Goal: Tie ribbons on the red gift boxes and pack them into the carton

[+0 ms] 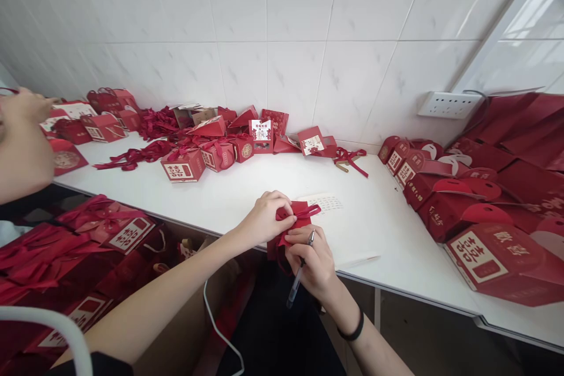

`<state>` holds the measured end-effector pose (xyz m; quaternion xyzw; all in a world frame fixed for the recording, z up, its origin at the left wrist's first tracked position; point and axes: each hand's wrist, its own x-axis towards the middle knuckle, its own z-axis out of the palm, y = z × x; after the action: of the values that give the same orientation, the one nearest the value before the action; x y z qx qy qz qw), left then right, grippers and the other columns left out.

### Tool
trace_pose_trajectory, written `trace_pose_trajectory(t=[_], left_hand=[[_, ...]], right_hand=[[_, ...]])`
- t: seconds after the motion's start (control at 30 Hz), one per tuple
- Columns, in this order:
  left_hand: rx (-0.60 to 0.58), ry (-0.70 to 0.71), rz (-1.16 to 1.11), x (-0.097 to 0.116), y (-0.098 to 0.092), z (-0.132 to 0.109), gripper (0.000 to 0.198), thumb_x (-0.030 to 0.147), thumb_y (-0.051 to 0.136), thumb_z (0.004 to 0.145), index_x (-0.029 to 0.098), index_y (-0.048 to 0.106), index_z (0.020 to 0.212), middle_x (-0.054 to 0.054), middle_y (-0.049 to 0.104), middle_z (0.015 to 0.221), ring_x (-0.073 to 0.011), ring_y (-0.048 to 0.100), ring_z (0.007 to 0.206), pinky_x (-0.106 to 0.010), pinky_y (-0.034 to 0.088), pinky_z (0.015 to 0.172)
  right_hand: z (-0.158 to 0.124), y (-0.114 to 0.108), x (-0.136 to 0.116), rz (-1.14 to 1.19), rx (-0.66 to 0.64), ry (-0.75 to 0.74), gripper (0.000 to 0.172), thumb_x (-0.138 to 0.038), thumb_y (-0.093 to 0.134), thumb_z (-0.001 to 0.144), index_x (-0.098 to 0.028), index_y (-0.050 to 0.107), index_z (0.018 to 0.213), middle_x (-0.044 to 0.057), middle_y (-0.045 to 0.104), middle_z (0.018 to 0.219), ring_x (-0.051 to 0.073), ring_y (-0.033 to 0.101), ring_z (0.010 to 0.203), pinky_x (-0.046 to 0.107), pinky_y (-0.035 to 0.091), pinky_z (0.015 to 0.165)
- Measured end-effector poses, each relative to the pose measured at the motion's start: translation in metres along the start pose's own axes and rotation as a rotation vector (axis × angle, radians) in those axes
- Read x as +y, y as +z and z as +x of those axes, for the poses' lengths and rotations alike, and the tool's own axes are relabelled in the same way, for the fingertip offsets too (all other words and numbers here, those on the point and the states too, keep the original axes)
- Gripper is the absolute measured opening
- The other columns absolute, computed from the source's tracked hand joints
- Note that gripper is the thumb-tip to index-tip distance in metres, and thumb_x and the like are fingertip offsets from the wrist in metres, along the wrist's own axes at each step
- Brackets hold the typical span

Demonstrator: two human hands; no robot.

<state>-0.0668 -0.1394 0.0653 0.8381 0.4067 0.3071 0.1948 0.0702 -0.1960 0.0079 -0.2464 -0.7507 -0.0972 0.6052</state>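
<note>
Pinching a small red paper gift box [291,224] at the near edge of the white tabletop [238,188], the left hand [267,217] closes thumb and fingers on its folded top, beside a dark red ribbon loop [308,210]. The right hand [315,261] supports the box from below, its grip pressed around a black pen [296,283] that slants toward the person. A white printed sheet [348,223] lies just behind. Assembled red gift boxes [211,153] line the tiled wall, and flattened red boxes [462,200] are stacked at right. Another person's arm [22,153] enters at far left.
</note>
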Motion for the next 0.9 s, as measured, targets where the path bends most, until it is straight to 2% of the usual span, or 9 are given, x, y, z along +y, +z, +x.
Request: trace_pose_trajectory(t=[0.13,0.3,0.43,0.5,0.6,0.67,0.7,0.8,0.9], left_hand=[[0.057,-0.035,-0.073,-0.003,0.006,-0.002,0.009,0.022,0.062,0.075,0.018,0.060,0.066,-0.003,0.062,0.098,-0.0190,0.056,0.097,-0.037,0.044,0.091],[0.054,-0.046,-0.088,-0.004,0.006,0.000,0.011,0.022,0.062,0.074,0.018,0.060,0.065,-0.004,0.062,0.098,-0.0189,0.056,0.096,-0.037,0.044,0.092],[0.044,-0.046,-0.091,-0.006,0.006,0.001,0.010,0.023,0.062,0.075,0.018,0.061,0.066,-0.004,0.061,0.098,-0.0192,0.056,0.096,-0.037,0.043,0.092],[0.036,-0.041,-0.094,-0.007,0.006,0.001,0.011,0.026,0.062,0.076,0.018,0.061,0.067,-0.004,0.061,0.098,-0.0195,0.055,0.097,-0.038,0.043,0.092],[0.016,-0.050,-0.103,-0.007,0.006,0.000,0.013,0.028,0.061,0.077,0.019,0.061,0.068,-0.004,0.061,0.098,-0.0200,0.054,0.098,-0.038,0.042,0.093],[0.006,-0.060,-0.105,-0.006,0.005,-0.001,0.012,0.027,0.061,0.077,0.019,0.061,0.069,-0.004,0.060,0.099,-0.0201,0.053,0.100,-0.038,0.041,0.094],[0.002,-0.060,-0.105,-0.006,0.005,-0.001,0.011,0.027,0.061,0.077,0.019,0.061,0.070,-0.004,0.060,0.100,-0.0201,0.053,0.100,-0.038,0.041,0.094],[-0.003,-0.042,-0.105,-0.006,0.004,0.000,0.007,0.027,0.061,0.078,0.019,0.062,0.077,-0.003,0.060,0.099,-0.0199,0.052,0.099,-0.038,0.041,0.092],[-0.013,-0.016,-0.096,-0.007,0.003,0.000,0.009,0.027,0.060,0.080,0.020,0.064,0.083,-0.003,0.061,0.097,-0.0199,0.052,0.098,-0.038,0.040,0.092]], right_hand=[[-0.003,0.003,-0.002,-0.003,-0.011,-0.027,0.024,0.005,0.053,0.081,-0.019,0.049,0.078,0.005,0.063,0.082,0.018,0.063,0.078,0.037,0.050,0.070],[-0.005,0.005,-0.013,-0.010,-0.066,-0.065,0.025,0.004,0.054,0.082,-0.019,0.047,0.077,0.004,0.065,0.084,0.017,0.064,0.080,0.037,0.049,0.072],[0.004,-0.005,-0.015,0.059,-0.116,-0.066,0.019,-0.001,0.056,0.083,-0.019,0.049,0.082,0.003,0.066,0.080,0.017,0.064,0.078,0.039,0.048,0.078],[0.012,-0.016,-0.006,0.095,-0.037,0.043,0.012,-0.011,0.056,0.086,-0.021,0.049,0.087,0.003,0.065,0.080,0.018,0.064,0.079,0.039,0.049,0.077],[0.021,-0.033,0.019,-0.006,0.079,0.450,0.008,-0.027,0.055,0.088,-0.021,0.049,0.090,0.006,0.064,0.088,0.021,0.063,0.081,0.036,0.049,0.070],[0.024,-0.041,0.037,0.001,-0.025,0.695,0.019,-0.037,0.060,0.086,-0.021,0.050,0.088,0.007,0.064,0.088,0.022,0.063,0.079,0.035,0.049,0.068],[0.024,-0.044,0.043,0.054,-0.111,0.755,0.024,-0.041,0.062,0.084,-0.020,0.050,0.086,0.006,0.064,0.086,0.022,0.062,0.079,0.034,0.049,0.068],[0.024,-0.047,0.051,0.194,-0.268,0.751,0.027,-0.043,0.064,0.082,-0.020,0.051,0.084,0.004,0.062,0.082,0.019,0.060,0.074,0.031,0.048,0.066],[0.029,-0.048,0.043,0.160,-0.262,0.643,0.017,-0.036,0.059,0.086,-0.021,0.052,0.083,0.001,0.059,0.077,0.017,0.056,0.068,0.029,0.045,0.063]])
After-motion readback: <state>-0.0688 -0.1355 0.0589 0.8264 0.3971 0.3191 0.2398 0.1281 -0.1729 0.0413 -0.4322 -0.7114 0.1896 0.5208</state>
